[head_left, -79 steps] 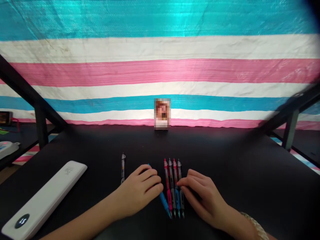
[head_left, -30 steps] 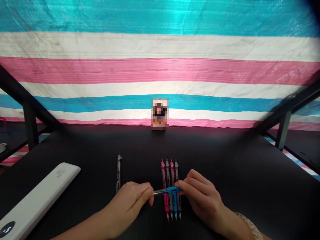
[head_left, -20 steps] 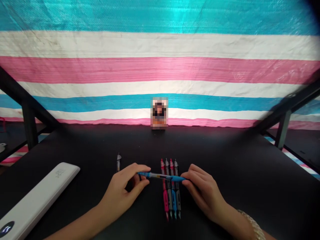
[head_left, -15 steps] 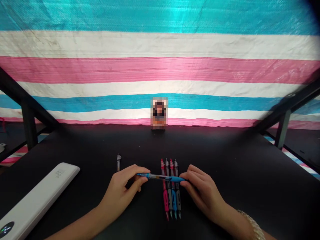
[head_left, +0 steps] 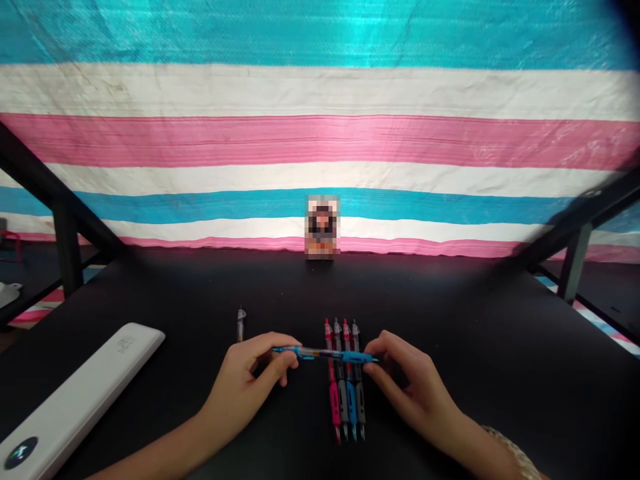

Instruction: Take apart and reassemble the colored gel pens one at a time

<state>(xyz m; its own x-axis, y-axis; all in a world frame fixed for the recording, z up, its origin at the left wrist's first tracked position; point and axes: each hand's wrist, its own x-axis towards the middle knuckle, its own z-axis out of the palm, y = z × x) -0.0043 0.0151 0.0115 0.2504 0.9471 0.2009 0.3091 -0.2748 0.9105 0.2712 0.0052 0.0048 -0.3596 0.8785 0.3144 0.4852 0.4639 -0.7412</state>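
A blue pen [head_left: 327, 354] is held level, crosswise, a little above the black table [head_left: 450, 313]. My left hand [head_left: 247, 383] pinches its left end and my right hand [head_left: 407, 383] pinches its blue grip end. Under the pen lies a tight row of several pens [head_left: 345, 387] in pink, grey, blue and dark grey, side by side and pointing away from me. A single clear pen [head_left: 241, 323] lies apart, just beyond my left hand.
A long white power bank [head_left: 75, 400] lies at the table's near left. A small upright card [head_left: 323, 225] stands at the far edge, against a striped turquoise, white and pink tarp [head_left: 320, 120]. Black frame legs [head_left: 65, 247] flank both sides.
My left hand lifted the blue pen from beside the row, and my right hand took its other end. Both hands turned it crosswise and carried it slightly away from me.
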